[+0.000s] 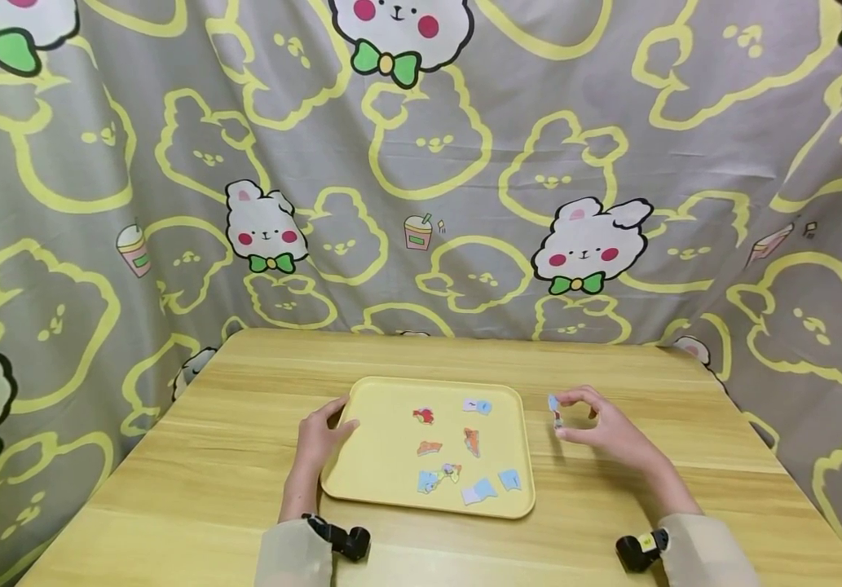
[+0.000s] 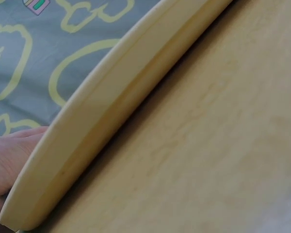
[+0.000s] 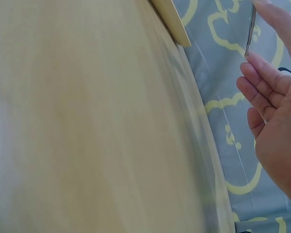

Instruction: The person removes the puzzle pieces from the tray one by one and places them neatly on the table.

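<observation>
A yellow tray [image 1: 376,448] lies on the table with several small jigsaw puzzle pieces on it. My left hand [image 1: 318,436] holds the tray's left rim, thumb over the edge. In the left wrist view, the tray wall [image 2: 102,97] hides most of that hand. Right of the tray, my right hand [image 1: 611,432] pinches a puzzle piece [image 1: 555,410] between thumb and fingertips, above the table. That piece shows blue and some red; the right wrist view catches it edge-on. Among the tray's pieces are a red one [image 1: 424,417], an orange one [image 1: 472,442] and a blue-and-pink one [image 1: 479,490].
The wooden table [image 1: 244,522] reaches out on every side of the tray. Behind it and at both sides hangs a grey curtain [image 1: 457,187] with cartoon animals. Each wrist wears a black camera [image 1: 641,550].
</observation>
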### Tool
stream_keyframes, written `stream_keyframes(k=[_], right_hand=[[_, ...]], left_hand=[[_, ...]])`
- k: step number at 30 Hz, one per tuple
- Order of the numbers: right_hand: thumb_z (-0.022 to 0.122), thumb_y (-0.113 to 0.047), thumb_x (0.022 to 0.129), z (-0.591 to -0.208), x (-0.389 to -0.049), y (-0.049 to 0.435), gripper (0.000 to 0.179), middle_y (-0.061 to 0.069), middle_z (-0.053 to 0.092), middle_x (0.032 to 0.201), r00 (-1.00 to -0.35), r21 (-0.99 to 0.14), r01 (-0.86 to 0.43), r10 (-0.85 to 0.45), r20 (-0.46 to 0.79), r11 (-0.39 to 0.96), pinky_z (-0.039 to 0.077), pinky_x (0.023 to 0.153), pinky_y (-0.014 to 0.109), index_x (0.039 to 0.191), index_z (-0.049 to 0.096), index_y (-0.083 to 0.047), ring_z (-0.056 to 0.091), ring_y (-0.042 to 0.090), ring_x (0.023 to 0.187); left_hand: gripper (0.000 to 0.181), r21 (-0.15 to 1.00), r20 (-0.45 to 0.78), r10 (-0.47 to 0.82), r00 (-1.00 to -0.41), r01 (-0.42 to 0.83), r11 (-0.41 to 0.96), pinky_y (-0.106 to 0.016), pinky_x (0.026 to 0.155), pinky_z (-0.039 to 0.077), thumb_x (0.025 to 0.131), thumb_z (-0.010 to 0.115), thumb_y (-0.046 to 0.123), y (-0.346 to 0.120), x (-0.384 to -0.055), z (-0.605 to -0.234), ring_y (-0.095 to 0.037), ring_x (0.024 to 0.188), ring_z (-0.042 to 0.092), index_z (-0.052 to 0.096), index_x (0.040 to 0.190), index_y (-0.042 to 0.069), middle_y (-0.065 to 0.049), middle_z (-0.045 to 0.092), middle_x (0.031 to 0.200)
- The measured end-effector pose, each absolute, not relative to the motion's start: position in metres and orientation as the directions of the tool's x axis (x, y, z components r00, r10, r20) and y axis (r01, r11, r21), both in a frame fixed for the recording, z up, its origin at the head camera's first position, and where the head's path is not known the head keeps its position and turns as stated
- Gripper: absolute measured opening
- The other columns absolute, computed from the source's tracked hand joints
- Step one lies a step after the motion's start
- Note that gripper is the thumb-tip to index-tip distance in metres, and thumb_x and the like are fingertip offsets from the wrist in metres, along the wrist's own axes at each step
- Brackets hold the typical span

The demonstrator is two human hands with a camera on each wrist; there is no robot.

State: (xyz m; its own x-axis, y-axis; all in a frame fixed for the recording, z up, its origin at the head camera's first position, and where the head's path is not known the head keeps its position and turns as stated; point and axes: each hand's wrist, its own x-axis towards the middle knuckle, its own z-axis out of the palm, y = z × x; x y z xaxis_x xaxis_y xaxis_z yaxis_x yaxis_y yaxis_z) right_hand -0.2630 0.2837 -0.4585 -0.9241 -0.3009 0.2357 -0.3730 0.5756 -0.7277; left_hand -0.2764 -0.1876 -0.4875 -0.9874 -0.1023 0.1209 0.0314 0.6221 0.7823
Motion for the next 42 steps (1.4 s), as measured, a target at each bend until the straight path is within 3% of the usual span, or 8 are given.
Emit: stream_keyframes(k=[14,22,29,36,42], right_hand=[[0.077,-0.026,0.084,-0.459,-0.262,0.292,0.044,0.004,0.059,0.121,-0.929,-0.719,-0.366,-0.281,0.242,0.59,0.04,0.083,0.029,0.123,0.061,-0.014,0.051,0.015,0.109],[0.081,-0.028,0.08,-0.458,-0.263,0.287,0.048,0.009,0.057,0.119,-0.926,-0.711,-0.363,-0.314,0.208,0.602,0.044,0.097,0.061,0.12,0.061,-0.011,0.051,0.03,0.115],[0.084,-0.032,0.075,-0.463,-0.267,0.284,0.051,0.008,0.06,0.112,-0.912,-0.628,-0.405,-0.341,0.228,0.664,0.045,0.097,0.052,0.115,0.063,-0.007,0.054,0.026,0.108],[0.084,-0.038,0.073,-0.464,-0.269,0.282,0.054,0.006,0.062,0.112,-0.908,-0.549,-0.417,-0.365,0.207,0.724,0.041,0.095,0.052,0.113,0.063,-0.008,0.053,0.028,0.109],[0.085,-0.041,0.072,-0.468,-0.272,0.281,0.055,0.004,0.062,0.109,-0.9,-0.507,-0.432,-0.386,0.2,0.745,0.037,0.097,0.051,0.11,0.064,-0.007,0.054,0.029,0.109]], left_hand=[[0.053,0.779,0.119,-0.102,-0.988,0.029,0.626,-0.05,0.112,0.042,0.088,0.073,0.017,-0.188,-0.277,-0.486,-0.039,0.133,0.05,0.057,0.137,0.007,-0.019,0.058,0.138],[0.054,0.787,0.12,-0.096,-0.988,0.036,0.616,-0.051,0.114,0.04,0.087,0.073,0.017,-0.189,-0.277,-0.487,-0.04,0.135,0.048,0.057,0.138,0.007,-0.019,0.057,0.139],[0.054,0.798,0.118,-0.099,-0.988,0.035,0.602,-0.05,0.113,0.041,0.087,0.073,0.016,-0.189,-0.277,-0.487,-0.039,0.134,0.049,0.056,0.138,0.007,-0.019,0.057,0.139],[0.054,0.808,0.13,-0.087,-0.988,0.054,0.586,-0.047,0.108,0.047,0.088,0.073,0.014,-0.189,-0.278,-0.489,-0.037,0.132,0.052,0.056,0.138,0.006,-0.019,0.058,0.138],[0.054,0.807,0.12,-0.099,-0.988,0.039,0.589,-0.047,0.11,0.045,0.088,0.073,0.016,-0.189,-0.279,-0.49,-0.037,0.133,0.051,0.056,0.138,0.007,-0.019,0.058,0.138]])
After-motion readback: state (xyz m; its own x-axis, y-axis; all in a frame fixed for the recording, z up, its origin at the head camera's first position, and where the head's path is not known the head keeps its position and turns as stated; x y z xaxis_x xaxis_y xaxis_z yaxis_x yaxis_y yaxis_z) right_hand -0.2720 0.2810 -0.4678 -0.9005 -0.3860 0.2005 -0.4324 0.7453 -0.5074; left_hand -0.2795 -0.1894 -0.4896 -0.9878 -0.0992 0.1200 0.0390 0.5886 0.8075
